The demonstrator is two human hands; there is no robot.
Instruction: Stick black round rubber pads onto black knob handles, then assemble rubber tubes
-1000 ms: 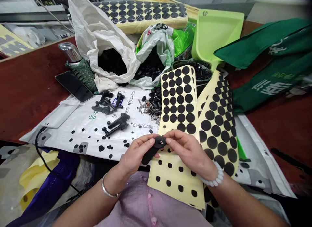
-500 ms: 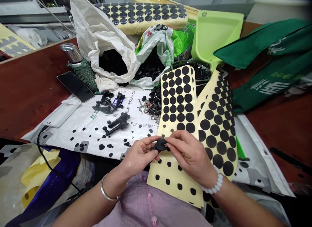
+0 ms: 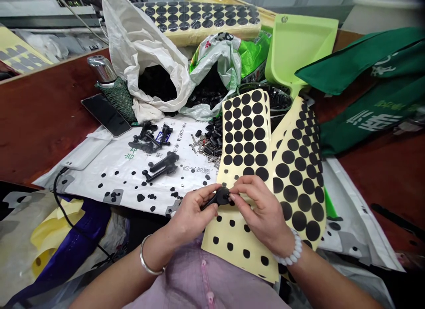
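My left hand is closed around the stem of a black plastic part with a round flat head. My right hand has its thumb and forefinger pinched together at the right edge of that head; whatever sits between the fingertips is too small to make out. Beneath both hands lies a yellow sheet of round black stickers, its lower rows mostly peeled off. Farther left on the white sacking are a pair of similar black plastic parts and a small heap of more of them.
Small metal pieces are piled beside the sheet. A second sticker sheet lies at the right. Behind stand a white sack, a green-and-white bag and a green dustpan. A phone and white power bank lie left.
The right fingertips have shifted slightly at the edge of the round head, and the glint of metal seen there before is now mostly hidden. The whole view has moved a little.
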